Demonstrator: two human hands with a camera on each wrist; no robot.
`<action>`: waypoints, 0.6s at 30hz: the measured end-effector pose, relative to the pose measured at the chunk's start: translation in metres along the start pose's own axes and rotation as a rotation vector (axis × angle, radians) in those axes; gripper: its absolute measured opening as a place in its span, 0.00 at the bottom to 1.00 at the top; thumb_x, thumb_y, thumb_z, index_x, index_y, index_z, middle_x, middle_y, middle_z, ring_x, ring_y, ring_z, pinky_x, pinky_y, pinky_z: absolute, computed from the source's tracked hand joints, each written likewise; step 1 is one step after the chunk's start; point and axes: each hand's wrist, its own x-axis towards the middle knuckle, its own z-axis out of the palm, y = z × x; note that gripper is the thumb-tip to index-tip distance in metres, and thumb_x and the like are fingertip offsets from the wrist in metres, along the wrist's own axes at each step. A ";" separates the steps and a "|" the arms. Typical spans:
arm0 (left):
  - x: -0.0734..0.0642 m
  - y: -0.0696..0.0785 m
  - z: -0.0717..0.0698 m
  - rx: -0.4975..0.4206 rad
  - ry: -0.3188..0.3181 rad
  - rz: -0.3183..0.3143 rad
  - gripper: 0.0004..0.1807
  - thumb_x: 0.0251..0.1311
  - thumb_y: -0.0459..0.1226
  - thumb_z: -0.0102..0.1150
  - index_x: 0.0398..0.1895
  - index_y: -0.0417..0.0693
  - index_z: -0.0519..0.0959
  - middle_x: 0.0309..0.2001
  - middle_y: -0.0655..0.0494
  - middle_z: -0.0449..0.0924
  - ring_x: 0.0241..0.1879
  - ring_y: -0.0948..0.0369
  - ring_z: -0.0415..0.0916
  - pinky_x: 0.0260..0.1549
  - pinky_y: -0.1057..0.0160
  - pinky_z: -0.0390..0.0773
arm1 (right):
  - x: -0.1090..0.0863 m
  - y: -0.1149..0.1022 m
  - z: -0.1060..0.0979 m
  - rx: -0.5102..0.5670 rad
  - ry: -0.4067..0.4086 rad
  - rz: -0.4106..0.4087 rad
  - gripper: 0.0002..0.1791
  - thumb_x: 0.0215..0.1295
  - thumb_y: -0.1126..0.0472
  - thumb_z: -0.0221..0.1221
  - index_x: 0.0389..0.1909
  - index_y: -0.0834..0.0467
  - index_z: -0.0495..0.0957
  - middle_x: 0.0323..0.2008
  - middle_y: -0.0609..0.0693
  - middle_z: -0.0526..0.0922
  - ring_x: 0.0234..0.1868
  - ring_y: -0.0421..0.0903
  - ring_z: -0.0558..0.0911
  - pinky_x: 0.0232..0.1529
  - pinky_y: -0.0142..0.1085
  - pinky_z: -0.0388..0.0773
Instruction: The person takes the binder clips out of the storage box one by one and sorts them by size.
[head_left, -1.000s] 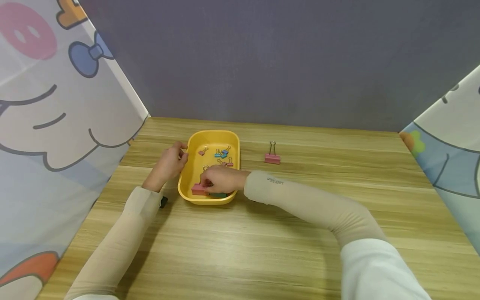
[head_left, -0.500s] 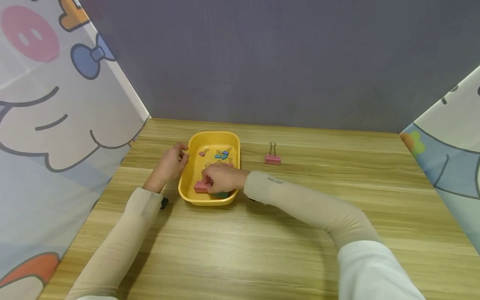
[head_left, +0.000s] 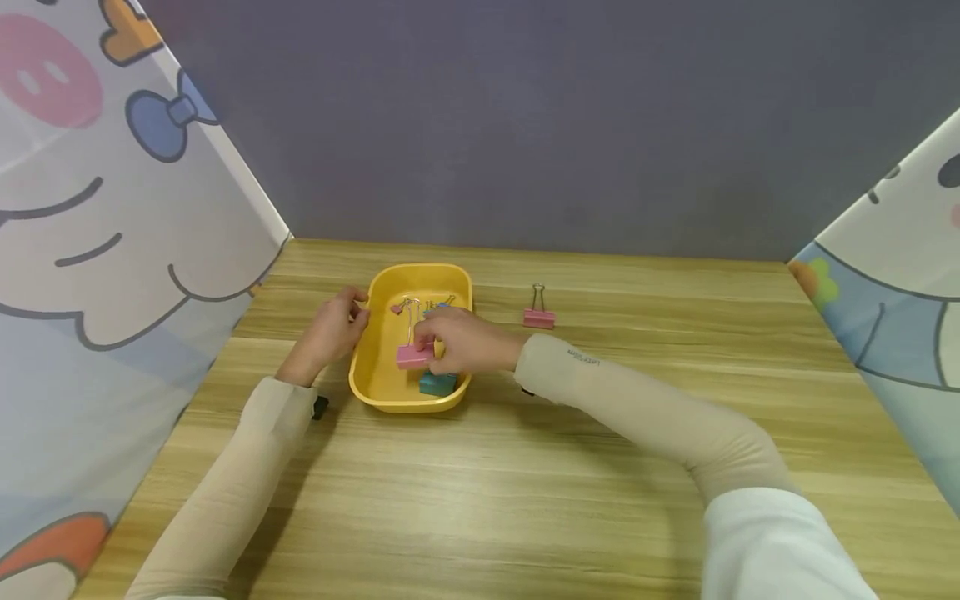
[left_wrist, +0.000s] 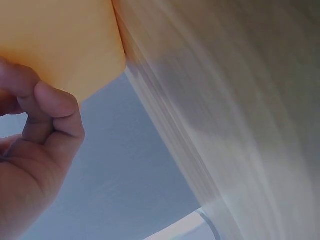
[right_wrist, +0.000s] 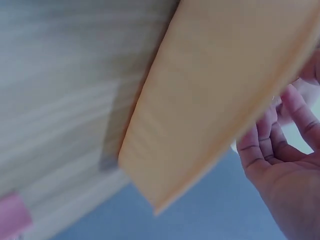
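My right hand (head_left: 474,340) pinches a large pink binder clip (head_left: 412,357) by its right end, over the yellow bin (head_left: 408,407). The clip's wire handles point away from me. Below it, in the near right part of the bin, lies a large teal binder clip (head_left: 437,384). At the bin's left rim is my left hand (head_left: 328,332), its bent fingers holding the edge. In the left wrist view those curled fingers (left_wrist: 59,102) lie against the bin's outer wall. Small pink and blue binder clips sit farther back in the bin, partly covered by my right hand.
Another pink binder clip (head_left: 538,318) stands on the wooden table (head_left: 465,500), right of the bin, handles up. A grey panel (head_left: 525,125) rises behind the table, and printed cartoon panels (head_left: 112,275) flank it.
My right hand has raised the large pink binder clip from the bin's near end and moved it slightly away from me, uncovering the teal clip. My left hand stays at the rim.
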 end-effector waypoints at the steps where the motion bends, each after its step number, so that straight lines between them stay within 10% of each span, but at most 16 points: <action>1: 0.000 -0.001 -0.001 -0.003 -0.007 -0.006 0.15 0.69 0.31 0.45 0.55 0.30 0.65 0.35 0.38 0.75 0.21 0.56 0.73 0.20 0.61 0.75 | -0.002 0.001 -0.003 -0.004 0.009 -0.008 0.06 0.52 0.61 0.62 0.32 0.51 0.79 0.32 0.43 0.76 0.36 0.40 0.70 0.42 0.31 0.67; 18: -0.001 0.002 -0.001 -0.018 -0.037 -0.023 0.16 0.70 0.31 0.45 0.56 0.30 0.64 0.36 0.38 0.74 0.20 0.56 0.73 0.19 0.61 0.76 | -0.070 0.028 -0.062 -0.058 0.127 -0.011 0.06 0.52 0.63 0.64 0.32 0.53 0.81 0.32 0.45 0.75 0.35 0.43 0.72 0.37 0.36 0.70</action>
